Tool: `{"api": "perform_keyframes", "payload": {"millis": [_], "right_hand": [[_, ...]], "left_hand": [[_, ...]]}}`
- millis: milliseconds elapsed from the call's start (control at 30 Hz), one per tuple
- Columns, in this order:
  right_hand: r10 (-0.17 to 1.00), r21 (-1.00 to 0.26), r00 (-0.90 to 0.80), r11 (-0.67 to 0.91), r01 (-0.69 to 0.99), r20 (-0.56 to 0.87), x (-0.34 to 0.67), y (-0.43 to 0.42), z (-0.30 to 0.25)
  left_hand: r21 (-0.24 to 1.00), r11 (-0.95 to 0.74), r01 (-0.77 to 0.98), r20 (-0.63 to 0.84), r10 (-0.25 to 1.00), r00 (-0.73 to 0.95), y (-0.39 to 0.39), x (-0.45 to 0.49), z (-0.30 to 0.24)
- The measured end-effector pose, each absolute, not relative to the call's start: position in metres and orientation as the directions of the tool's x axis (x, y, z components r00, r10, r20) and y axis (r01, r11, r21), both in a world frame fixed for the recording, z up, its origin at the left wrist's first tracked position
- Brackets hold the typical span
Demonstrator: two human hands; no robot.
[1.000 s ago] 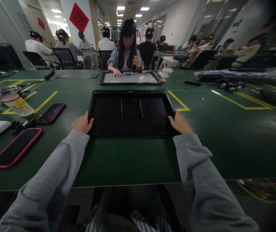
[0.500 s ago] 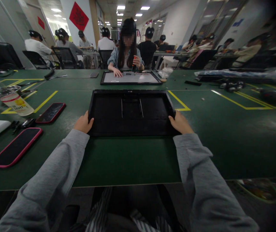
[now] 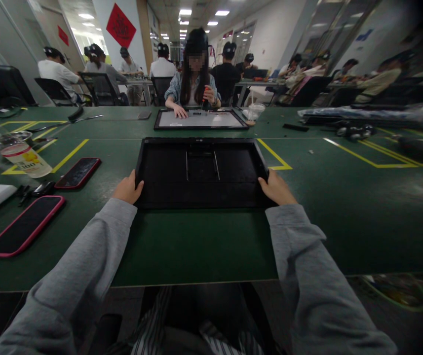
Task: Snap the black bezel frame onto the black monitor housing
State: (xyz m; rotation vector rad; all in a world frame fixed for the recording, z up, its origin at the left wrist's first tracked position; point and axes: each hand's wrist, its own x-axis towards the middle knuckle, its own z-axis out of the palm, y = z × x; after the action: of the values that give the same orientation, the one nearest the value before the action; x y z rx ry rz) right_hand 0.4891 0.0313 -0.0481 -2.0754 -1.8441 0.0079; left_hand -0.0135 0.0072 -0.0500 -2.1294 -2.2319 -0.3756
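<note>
A black monitor back cover (image 3: 167, 190) lies in front of me on the green table, its hollow inner side facing up. Two thin metal strips run along a raised section in its middle. My left hand (image 3: 127, 188) grips the left edge, thumb on the rim. On the opposite edge, my right hand (image 3: 278, 187) grips in the same way, thumb over the rim. The other fingers of both hands are mostly hidden outside or beneath the cover.
Across the table (image 3: 344, 217) a co-worker holds a red-handled screwdriver (image 3: 206, 96) over a flat display panel (image 3: 218, 120). At left are a pink-cased phone (image 3: 26, 227), a second phone (image 3: 78, 172) and a drink cup (image 3: 28, 159). Plastic-wrapped parts (image 3: 359, 116) lie at right.
</note>
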Motion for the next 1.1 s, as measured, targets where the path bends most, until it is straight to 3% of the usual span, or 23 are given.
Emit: {"api": "perform_keyframes", "payload": {"millis": [600, 1100], "right_hand": [[0.960, -0.272, 0.147, -0.079, 0.959, 0.237, 0.492, 0.034, -0.052], [0.953, -0.182, 0.195, -0.154, 0.971, 0.232, 0.487, 0.023, -0.044]], "left_hand": [[0.149, 0.019, 0.989, 0.217, 0.975, -0.052, 0.011, -0.017, -0.056], [0.152, 0.022, 0.988, 0.271, 0.961, -0.063, 0.006, -0.014, -0.050]]}}
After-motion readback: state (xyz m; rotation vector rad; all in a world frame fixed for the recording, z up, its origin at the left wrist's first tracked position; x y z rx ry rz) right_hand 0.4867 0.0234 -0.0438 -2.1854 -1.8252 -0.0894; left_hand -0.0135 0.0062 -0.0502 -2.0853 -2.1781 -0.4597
